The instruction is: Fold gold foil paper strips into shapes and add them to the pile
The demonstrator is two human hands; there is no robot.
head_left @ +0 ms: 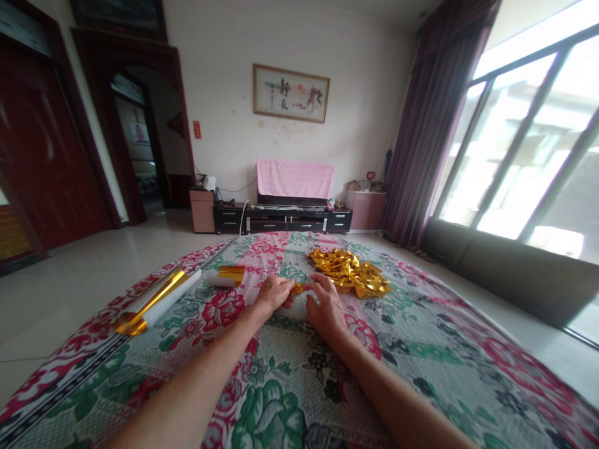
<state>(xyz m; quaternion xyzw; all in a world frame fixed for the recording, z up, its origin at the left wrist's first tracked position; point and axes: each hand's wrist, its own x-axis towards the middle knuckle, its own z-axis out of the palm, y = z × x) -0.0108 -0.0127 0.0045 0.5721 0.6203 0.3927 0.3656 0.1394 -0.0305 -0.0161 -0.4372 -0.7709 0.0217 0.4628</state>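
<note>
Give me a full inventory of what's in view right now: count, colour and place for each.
small foil piece: 1, gold, between the hands
crumpled foil pile: 1, gold, right of the hands
loosely rolled sheets: 2, gold and whitish, left
flowered cloth: 1, red, green, grey, beneath everything above
pink cover: 1, against far wall
low cabinet: 1, black, below the cover
side cabinets: 2, pinkish, flanking it; small items on top, too small to count
framed picture: 1, pale, far wall
red strip: 1, beside the doorway
door: 1, dark red, far left
curtain: 1, purple, right
window: 1, bright, right
left hand: 1, gripping the piece
right hand: 1, fingertips beside it
</note>
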